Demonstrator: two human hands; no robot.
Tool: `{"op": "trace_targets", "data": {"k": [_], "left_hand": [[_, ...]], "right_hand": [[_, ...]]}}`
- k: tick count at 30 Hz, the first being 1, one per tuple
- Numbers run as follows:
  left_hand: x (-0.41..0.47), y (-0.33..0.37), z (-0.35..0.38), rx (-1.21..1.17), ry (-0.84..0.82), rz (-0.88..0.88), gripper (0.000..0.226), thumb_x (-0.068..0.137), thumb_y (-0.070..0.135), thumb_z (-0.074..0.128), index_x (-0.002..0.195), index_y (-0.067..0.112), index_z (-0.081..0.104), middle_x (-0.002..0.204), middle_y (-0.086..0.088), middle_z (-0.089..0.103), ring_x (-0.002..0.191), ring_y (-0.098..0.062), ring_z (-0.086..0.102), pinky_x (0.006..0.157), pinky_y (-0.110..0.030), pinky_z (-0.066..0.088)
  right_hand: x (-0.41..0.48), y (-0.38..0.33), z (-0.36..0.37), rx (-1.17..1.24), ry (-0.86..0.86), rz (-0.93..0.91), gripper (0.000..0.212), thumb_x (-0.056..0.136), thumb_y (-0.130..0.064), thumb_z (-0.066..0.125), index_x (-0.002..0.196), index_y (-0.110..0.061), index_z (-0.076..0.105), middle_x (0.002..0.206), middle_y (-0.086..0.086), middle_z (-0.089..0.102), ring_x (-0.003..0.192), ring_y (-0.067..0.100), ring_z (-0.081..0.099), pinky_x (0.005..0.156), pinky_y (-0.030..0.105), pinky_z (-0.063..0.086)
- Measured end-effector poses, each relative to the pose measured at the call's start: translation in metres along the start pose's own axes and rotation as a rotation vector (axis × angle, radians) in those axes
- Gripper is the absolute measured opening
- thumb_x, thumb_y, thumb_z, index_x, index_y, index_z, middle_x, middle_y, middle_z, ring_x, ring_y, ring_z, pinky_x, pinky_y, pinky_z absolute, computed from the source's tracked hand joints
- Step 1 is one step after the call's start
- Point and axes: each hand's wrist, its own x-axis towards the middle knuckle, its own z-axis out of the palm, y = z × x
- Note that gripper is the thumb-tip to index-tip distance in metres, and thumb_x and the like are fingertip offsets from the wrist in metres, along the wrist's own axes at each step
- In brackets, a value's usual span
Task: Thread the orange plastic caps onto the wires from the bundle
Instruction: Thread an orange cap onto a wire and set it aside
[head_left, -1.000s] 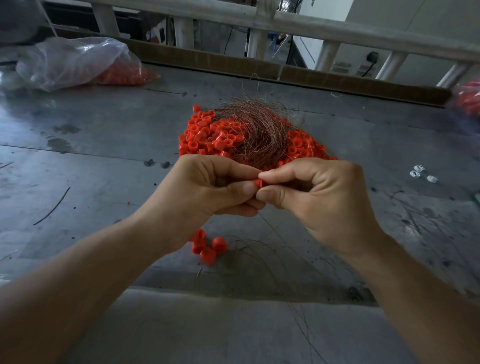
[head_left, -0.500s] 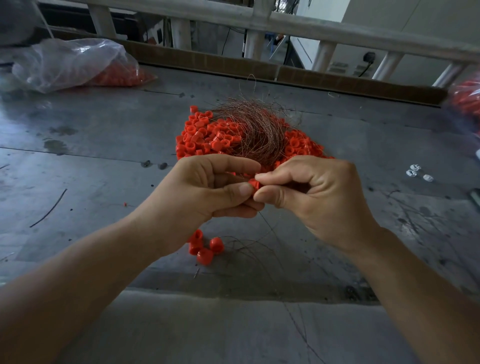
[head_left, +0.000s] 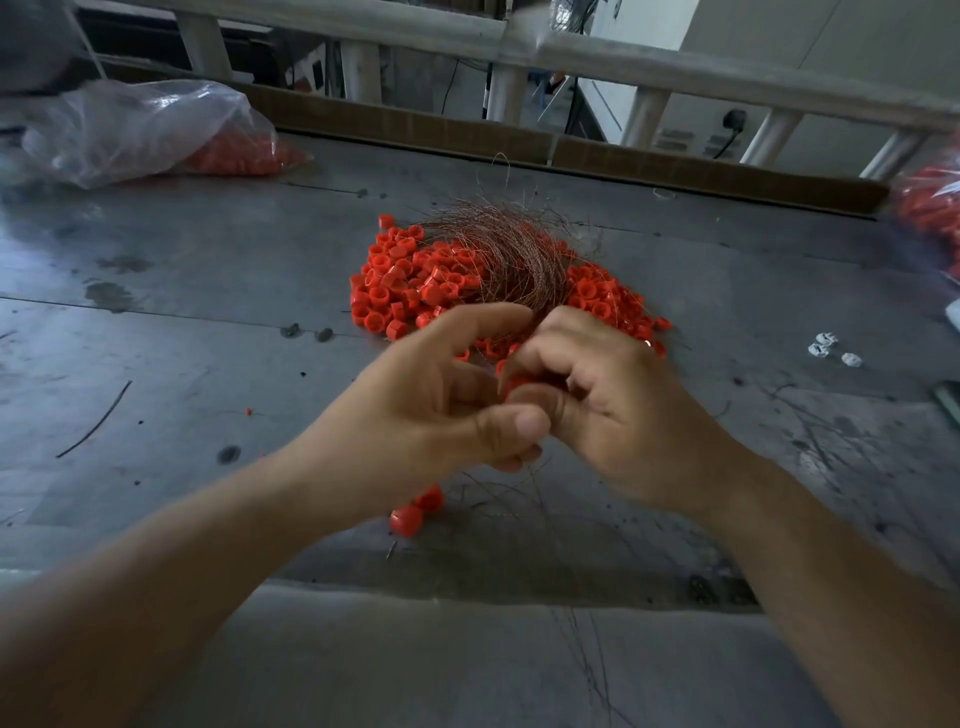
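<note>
View from above of a person's 2 bare forearms reaching over a scuffed grey metal counter (head_left: 208, 322). The hands meet at the centre, and both are slightly blurred.

The left hand (head_left: 441, 410) has its forefinger arched up and its thumb pressed against its curled lower fingers. It appears to pinch the thin wires (head_left: 537, 483) that hang from that spot toward the near edge of the counter.

The right hand (head_left: 618, 410) is curled tight, touching the left. Its fingertips pinch 1 orange cap (head_left: 514, 384), which shows only in part between the hands.

Just behind the hands a heap of loose orange caps (head_left: 405, 280) lies on the counter. A coppery wire bundle (head_left: 514, 254) rests on top of the heap, its near end hidden by the fingers. Below the left hand, a few more caps (head_left: 413, 514) lie on the counter among trailing wire.

At the far left is a clear plastic bag (head_left: 135, 130) with orange caps inside. A second bag (head_left: 930, 213) sits at the right edge. Some small white pieces (head_left: 826, 353) lie to the right of the hands. A pale railing (head_left: 597, 57) runs along the back.
</note>
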Motion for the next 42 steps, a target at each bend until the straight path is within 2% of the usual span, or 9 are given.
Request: {"op": "trace_targets", "data": {"k": [3, 7, 14, 18, 20, 23, 29, 35, 42], "left_hand": [[-0.001, -0.002, 0.002, 0.115, -0.005, 0.001, 0.062, 0.063, 0.032, 0.069, 0.12, 0.03, 0.045, 0.075, -0.007, 0.068, 0.069, -0.019, 0.068, 0.063, -0.026, 0.054], [-0.001, -0.002, 0.001, 0.041, -0.034, -0.007, 0.055, 0.069, 0.013, 0.065, 0.118, 0.03, 0.048, 0.069, -0.005, 0.066, 0.063, -0.017, 0.065, 0.059, -0.025, 0.053], [-0.002, 0.0, 0.003, -0.062, -0.031, 0.005, 0.056, 0.069, 0.006, 0.063, 0.119, 0.029, 0.05, 0.069, -0.004, 0.065, 0.062, -0.017, 0.063, 0.058, -0.026, 0.053], [-0.003, 0.001, 0.006, -0.062, -0.027, 0.009, 0.056, 0.07, 0.009, 0.063, 0.119, 0.032, 0.048, 0.071, -0.006, 0.065, 0.062, -0.02, 0.064, 0.058, -0.025, 0.052], [-0.003, 0.002, 0.007, -0.06, -0.016, 0.015, 0.058, 0.068, 0.01, 0.066, 0.119, 0.03, 0.047, 0.073, -0.01, 0.066, 0.063, -0.021, 0.065, 0.058, -0.024, 0.053], [-0.001, 0.002, 0.006, -0.083, -0.002, -0.017, 0.067, 0.063, 0.003, 0.068, 0.12, 0.028, 0.045, 0.079, -0.022, 0.065, 0.069, -0.023, 0.069, 0.061, -0.022, 0.053], [-0.001, 0.004, -0.001, -0.184, -0.044, -0.054, 0.062, 0.068, 0.002, 0.058, 0.125, 0.023, 0.045, 0.082, -0.014, 0.07, 0.075, -0.027, 0.07, 0.065, -0.024, 0.054], [0.001, 0.006, -0.002, -0.228, 0.006, -0.073, 0.051, 0.072, 0.013, 0.063, 0.121, 0.018, 0.049, 0.075, -0.013, 0.071, 0.069, -0.025, 0.07, 0.057, -0.023, 0.055], [0.001, 0.004, -0.005, -0.226, -0.007, -0.065, 0.054, 0.067, 0.015, 0.06, 0.12, 0.019, 0.049, 0.08, -0.014, 0.072, 0.069, -0.024, 0.071, 0.058, -0.023, 0.055]], "right_hand": [[-0.003, -0.001, 0.005, -0.064, -0.037, -0.02, 0.017, 0.083, -0.019, 0.053, 0.083, -0.004, 0.063, 0.082, -0.016, 0.045, 0.077, 0.003, 0.05, 0.069, 0.019, 0.045], [-0.002, -0.007, 0.004, -0.064, -0.056, -0.032, 0.012, 0.082, -0.014, 0.052, 0.078, -0.006, 0.059, 0.08, -0.014, 0.045, 0.074, 0.006, 0.05, 0.064, 0.026, 0.047], [-0.003, -0.014, 0.004, -0.082, -0.035, -0.063, 0.007, 0.077, -0.004, 0.053, 0.072, -0.003, 0.057, 0.076, -0.001, 0.05, 0.068, 0.014, 0.052, 0.057, 0.036, 0.048], [-0.003, -0.011, 0.0, -0.037, -0.04, -0.026, 0.005, 0.077, -0.007, 0.056, 0.075, -0.007, 0.06, 0.078, -0.004, 0.052, 0.073, 0.009, 0.053, 0.064, 0.028, 0.048], [-0.003, -0.009, -0.004, 0.077, -0.053, 0.022, 0.002, 0.077, -0.017, 0.061, 0.077, -0.015, 0.061, 0.079, -0.01, 0.052, 0.076, 0.003, 0.053, 0.067, 0.015, 0.045], [-0.001, -0.004, -0.008, 0.188, -0.036, 0.068, 0.013, 0.07, -0.037, 0.067, 0.077, -0.026, 0.063, 0.075, -0.011, 0.054, 0.072, 0.001, 0.054, 0.067, 0.012, 0.044], [-0.002, 0.001, -0.009, 0.371, -0.006, 0.106, 0.018, 0.063, -0.034, 0.066, 0.08, -0.031, 0.067, 0.074, -0.017, 0.06, 0.072, -0.001, 0.059, 0.066, 0.012, 0.047], [-0.003, 0.001, -0.014, 0.408, -0.074, 0.136, 0.025, 0.061, -0.031, 0.068, 0.086, -0.034, 0.067, 0.079, -0.014, 0.06, 0.076, 0.003, 0.058, 0.071, 0.022, 0.05], [-0.002, 0.001, -0.017, 0.369, -0.109, 0.121, 0.026, 0.075, -0.022, 0.056, 0.099, -0.031, 0.061, 0.085, -0.011, 0.058, 0.082, -0.002, 0.06, 0.073, 0.015, 0.049]]}}
